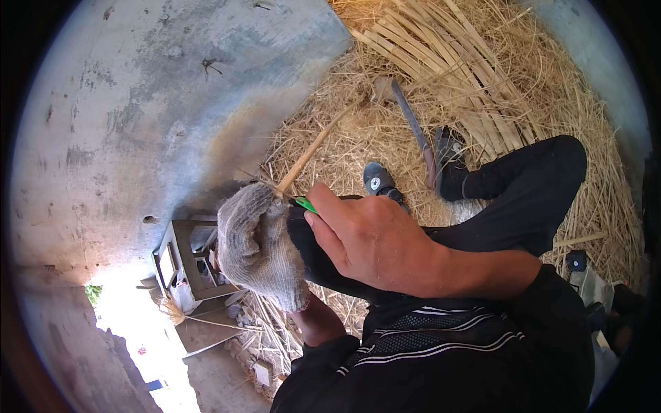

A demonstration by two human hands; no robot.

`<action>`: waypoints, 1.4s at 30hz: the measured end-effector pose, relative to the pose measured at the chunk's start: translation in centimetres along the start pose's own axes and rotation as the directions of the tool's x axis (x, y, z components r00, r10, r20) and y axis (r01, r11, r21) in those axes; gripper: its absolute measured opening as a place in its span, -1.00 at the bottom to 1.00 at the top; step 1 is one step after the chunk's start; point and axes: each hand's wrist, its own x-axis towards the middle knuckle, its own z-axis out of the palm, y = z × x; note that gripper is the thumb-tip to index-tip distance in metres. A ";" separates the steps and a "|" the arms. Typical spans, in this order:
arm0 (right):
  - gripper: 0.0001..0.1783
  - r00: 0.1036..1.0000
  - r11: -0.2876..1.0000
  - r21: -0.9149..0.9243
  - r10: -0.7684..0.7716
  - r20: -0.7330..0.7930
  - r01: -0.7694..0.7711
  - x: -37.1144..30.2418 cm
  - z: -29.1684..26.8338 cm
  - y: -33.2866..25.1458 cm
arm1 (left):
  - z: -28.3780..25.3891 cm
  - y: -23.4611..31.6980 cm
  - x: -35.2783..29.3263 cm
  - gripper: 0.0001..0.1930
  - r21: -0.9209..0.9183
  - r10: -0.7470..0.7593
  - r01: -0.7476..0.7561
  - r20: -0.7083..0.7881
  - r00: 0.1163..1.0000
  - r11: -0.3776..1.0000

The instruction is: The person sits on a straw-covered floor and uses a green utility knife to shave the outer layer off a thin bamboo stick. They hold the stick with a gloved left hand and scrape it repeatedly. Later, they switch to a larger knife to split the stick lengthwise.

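Observation:
My left hand (256, 242), in a thick grey knitted glove, is closed around the near end of a pale bamboo strip (317, 150). The strip slants away to the upper right, its far end over the straw. My bare right hand (379, 239) pinches a small tool with a bright green handle (306, 204), right beside the glove. The tool's working end is hidden between the two hands, so I cannot tell its kind. Thin dark fibres stick out at the glove's top.
Loose straw and shavings (337, 138) cover the floor. A long-bladed knife with a brown handle (428, 167) lies by my shoe (449, 155). Split bamboo strips (454, 58) are piled behind. A wooden frame (182, 258) stands left against the concrete wall (158, 124).

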 end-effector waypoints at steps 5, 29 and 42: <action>-0.84 1.000 0.994 -0.105 -0.008 -0.003 0.008 0.8 0.8 1.7 | -0.3 -0.3 0.1 -0.77 0.064 -0.011 0.010 0.018 1.000 0.998; -0.81 0.989 0.903 -0.404 0.147 -0.030 -0.147 1.4 3.3 10.2 | 0.6 0.1 0.0 -0.82 -0.128 -0.164 0.153 -0.083 0.983 0.980; -0.71 0.780 0.575 -0.673 0.626 -0.004 -0.465 0.0 0.6 26.8 | 0.5 0.5 -0.1 -0.77 -0.119 -0.122 0.123 0.014 0.992 0.985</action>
